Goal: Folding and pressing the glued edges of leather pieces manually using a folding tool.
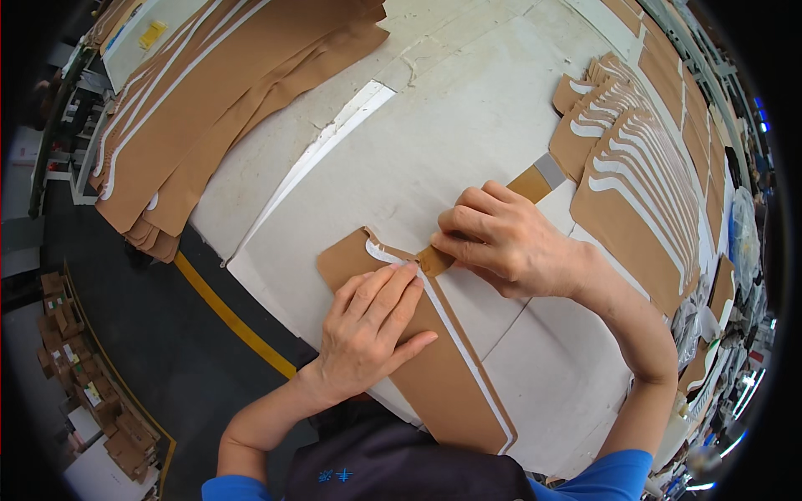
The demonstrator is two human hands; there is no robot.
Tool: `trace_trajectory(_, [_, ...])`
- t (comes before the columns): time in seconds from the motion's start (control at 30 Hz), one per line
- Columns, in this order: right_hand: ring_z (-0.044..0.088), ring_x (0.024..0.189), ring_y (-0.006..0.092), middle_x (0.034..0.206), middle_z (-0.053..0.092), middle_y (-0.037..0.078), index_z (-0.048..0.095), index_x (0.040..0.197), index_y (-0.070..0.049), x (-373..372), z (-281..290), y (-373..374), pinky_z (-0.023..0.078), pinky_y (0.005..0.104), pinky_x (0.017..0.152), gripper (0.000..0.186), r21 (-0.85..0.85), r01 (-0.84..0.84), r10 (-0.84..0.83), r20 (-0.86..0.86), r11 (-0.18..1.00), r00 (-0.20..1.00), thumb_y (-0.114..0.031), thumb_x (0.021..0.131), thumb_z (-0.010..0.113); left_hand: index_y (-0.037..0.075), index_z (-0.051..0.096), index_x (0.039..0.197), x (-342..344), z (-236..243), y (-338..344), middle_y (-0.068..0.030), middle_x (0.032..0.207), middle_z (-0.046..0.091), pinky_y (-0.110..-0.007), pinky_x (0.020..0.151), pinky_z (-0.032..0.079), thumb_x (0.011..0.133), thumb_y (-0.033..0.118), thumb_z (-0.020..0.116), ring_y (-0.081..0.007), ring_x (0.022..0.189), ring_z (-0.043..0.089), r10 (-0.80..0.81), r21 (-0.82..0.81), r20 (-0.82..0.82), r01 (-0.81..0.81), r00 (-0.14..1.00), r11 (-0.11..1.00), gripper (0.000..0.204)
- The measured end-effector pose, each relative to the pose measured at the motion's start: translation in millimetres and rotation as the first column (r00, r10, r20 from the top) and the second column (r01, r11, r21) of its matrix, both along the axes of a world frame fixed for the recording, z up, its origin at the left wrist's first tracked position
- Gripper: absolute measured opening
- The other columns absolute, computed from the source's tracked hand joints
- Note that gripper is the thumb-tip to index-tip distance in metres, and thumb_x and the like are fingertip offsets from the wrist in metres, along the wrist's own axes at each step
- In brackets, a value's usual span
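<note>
A brown flat piece (443,392) of leather-like sheet lies on the white tabletop before me, with a white strip (472,351) along its right edge that curves near the top. My left hand (368,330) rests on the piece, fingers stretched out, the fingertips on the white strip. My right hand (510,242) is closed round a flat tan bar (528,182) with a grey band at its far end. The bar's near end touches the piece's edge beside my left fingertips. Its middle is hidden under my right hand.
Brown sheets (251,92) with white strips are stacked at the far left. At the right, similar brown pieces (635,200) lie fanned out. A torn white strip (326,138) lies on the white table (468,100). Cardboard boxes (100,384) stand beyond the dark floor, lower left.
</note>
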State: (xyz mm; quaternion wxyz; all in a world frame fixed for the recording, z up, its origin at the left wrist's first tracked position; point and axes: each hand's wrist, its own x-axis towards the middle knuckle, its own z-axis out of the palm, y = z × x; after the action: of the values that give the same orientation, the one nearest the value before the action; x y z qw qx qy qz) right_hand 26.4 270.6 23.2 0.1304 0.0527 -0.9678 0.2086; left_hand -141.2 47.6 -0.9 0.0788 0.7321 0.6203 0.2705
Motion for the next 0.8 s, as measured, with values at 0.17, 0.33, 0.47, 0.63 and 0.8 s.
trace_trajectory(0.17, [0.055, 0.095, 0.024, 0.102, 0.06, 0.006, 0.073, 0.1, 0.001, -9, 1, 7, 0.045, 0.0357, 0.079, 0.029, 0.018, -0.061, 0.06, 0.018, 0.998, 0.998, -0.005, 0.072, 0.078, -0.003, 0.07, 0.128, 0, -1, 0, -0.0151, 0.137, 0.065, -0.047, 0.103, 0.05, 0.083, 0.035, 0.086, -0.0327, 0.126, 0.063, 0.003, 0.001, 0.011, -0.003, 1.0, 1.0, 0.061])
trace_trajectory(0.33, [0.055, 0.096, 0.0224, 0.098, 0.057, 0.004, 0.074, 0.097, 0.0, -20, 3, 14, 0.044, 0.0349, 0.08, 0.025, 0.012, -0.118, 0.117, 0.048, 0.993, 0.992, -0.004, 0.072, 0.078, -0.002, 0.07, 0.128, 0, -1, 0, -0.0146, 0.136, 0.065, -0.047, 0.103, 0.051, 0.082, 0.034, 0.087, -0.033, 0.126, 0.063, 0.006, 0.0, 0.021, -0.006, 1.0, 1.0, 0.061])
trace_trajectory(0.47, [0.055, 0.098, 0.0209, 0.096, 0.057, 0.003, 0.075, 0.094, -0.002, -30, 10, 17, 0.043, 0.0344, 0.081, 0.02, 0.044, -0.175, 0.169, 0.113, 0.984, 0.979, -0.003, 0.074, 0.078, -0.003, 0.07, 0.128, -1, -1, 0, -0.0148, 0.136, 0.065, -0.047, 0.103, 0.051, 0.082, 0.034, 0.086, -0.0333, 0.126, 0.063, 0.005, -0.002, 0.02, -0.005, 1.0, 1.0, 0.061])
trace_trajectory(0.63, [0.055, 0.099, 0.021, 0.096, 0.058, 0.003, 0.076, 0.092, -0.003, -43, 7, 19, 0.043, 0.0343, 0.082, 0.017, 0.048, -0.195, 0.19, 0.088, 0.98, 0.978, -0.005, 0.075, 0.078, -0.003, 0.07, 0.128, 0, -2, -1, -0.015, 0.135, 0.065, -0.047, 0.103, 0.051, 0.083, 0.034, 0.086, -0.0342, 0.126, 0.062, 0.002, 0.001, 0.026, -0.002, 1.0, 1.0, 0.061])
trace_trajectory(0.8, [0.057, 0.1, 0.0234, 0.098, 0.06, 0.005, 0.075, 0.092, -0.004, -43, 4, 13, 0.045, 0.0365, 0.085, 0.013, -0.081, -0.126, 0.132, 0.069, 0.989, 0.989, -0.008, 0.08, 0.08, -0.001, 0.068, 0.131, -4, -4, -2, -0.0157, 0.14, 0.061, -0.048, 0.105, 0.048, 0.084, 0.031, 0.086, -0.0365, 0.13, 0.058, -0.021, 0.003, 0.049, 0.021, 0.999, 1.0, 0.06])
